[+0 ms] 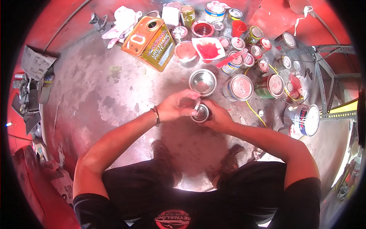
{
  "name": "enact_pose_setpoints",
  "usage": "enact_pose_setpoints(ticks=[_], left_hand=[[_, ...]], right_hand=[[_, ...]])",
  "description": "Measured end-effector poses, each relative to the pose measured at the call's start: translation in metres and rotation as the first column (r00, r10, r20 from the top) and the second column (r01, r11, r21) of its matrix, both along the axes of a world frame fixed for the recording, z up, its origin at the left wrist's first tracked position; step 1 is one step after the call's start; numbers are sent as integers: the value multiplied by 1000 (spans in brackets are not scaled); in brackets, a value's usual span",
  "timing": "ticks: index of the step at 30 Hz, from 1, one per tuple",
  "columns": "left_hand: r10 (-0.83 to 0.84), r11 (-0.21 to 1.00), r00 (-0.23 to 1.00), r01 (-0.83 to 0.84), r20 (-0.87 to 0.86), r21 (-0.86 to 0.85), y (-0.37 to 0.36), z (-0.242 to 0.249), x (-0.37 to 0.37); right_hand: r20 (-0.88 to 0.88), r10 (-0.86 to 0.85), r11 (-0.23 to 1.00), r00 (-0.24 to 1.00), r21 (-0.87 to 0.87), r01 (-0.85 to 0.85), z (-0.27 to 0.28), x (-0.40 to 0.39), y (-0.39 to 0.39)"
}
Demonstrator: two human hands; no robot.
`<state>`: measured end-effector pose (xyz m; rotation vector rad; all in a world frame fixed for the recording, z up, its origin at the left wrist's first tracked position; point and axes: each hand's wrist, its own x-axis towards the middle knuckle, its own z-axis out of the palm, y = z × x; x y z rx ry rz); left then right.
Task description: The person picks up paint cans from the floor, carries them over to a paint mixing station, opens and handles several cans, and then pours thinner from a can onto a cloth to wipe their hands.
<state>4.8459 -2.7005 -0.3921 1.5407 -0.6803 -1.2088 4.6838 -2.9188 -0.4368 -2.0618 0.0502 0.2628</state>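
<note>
My right hand (218, 118) is wrapped around a small metal can (202, 113), held up in front of me with its round end toward my eyes. At the can's rim, my left hand (177, 106) pinches a thin pale piece (197, 103) that looks like a lid seen edge-on. The dark cords on my left wrist hang clear of the can. Just beyond both hands, a larger open metal can (203, 82) stands on the floor, its inside shiny. What the small can contains is hard to make out.
An orange-and-gold urethane paint thinner tin (149, 42) stands ahead. Several paint cans crowd the right, including a lidded can (240, 87) and a large white can (308, 120). A red-stained white paper (209, 49) lies among them. A yellow cord (257, 114) crosses the floor beside a metal rack (332, 78).
</note>
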Motion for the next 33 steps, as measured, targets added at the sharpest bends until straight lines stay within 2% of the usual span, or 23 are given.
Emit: enact_pose_setpoints(ticks=[4, 5, 8, 9, 11, 14, 17, 21, 22, 27, 28, 33], left_hand=[[73, 997, 993, -74, -98, -12, 5, 1, -3], [97, 995, 987, -98, -128, -1, 7, 4, -2], [126, 992, 918, -112, -376, 61, 24, 11, 23], [128, 987, 927, -87, -352, 132, 31, 13, 35], [-35, 978, 999, 41, -35, 205, 50, -18, 58], [-204, 897, 970, 133, 129, 423, 63, -30, 72], [-589, 764, 746, 388, 311, 516, 57, -41, 77], [-668, 738, 570, 427, 478, 523, 41, -49, 60], [-698, 701, 587, 447, 410, 555, 34, -40, 57], [-738, 661, 552, 474, 388, 582, 29, -29, 52], [-756, 638, 543, 485, 366, 598, 30, -27, 52], [-757, 626, 577, 509, 306, 591, 36, -35, 57]], right_hand=[[-93, 59, 996, 994, 66, -53, 20, -2, -8], [-40, 55, 998, 998, 27, -53, 25, -4, -8], [70, 72, 996, 995, -64, -68, 40, -12, -10], [79, 64, 993, 995, -100, -56, 44, -17, -13], [96, 45, 985, 994, -172, -28, 63, -22, -17], [250, 43, 975, 967, -222, 14, 86, -19, -24], [340, 6, 973, 940, -221, 74, 109, -9, -28], [448, 22, 954, 894, -278, 116, 135, 13, -35], [459, 25, 947, 888, -296, 126, 137, 18, -37], [420, 46, 891, 907, -427, 152, 151, 36, -44], [450, 10, 894, 893, -403, 193, 144, 40, -45], [355, 43, 801, 934, -571, 180, 138, 48, -55]])
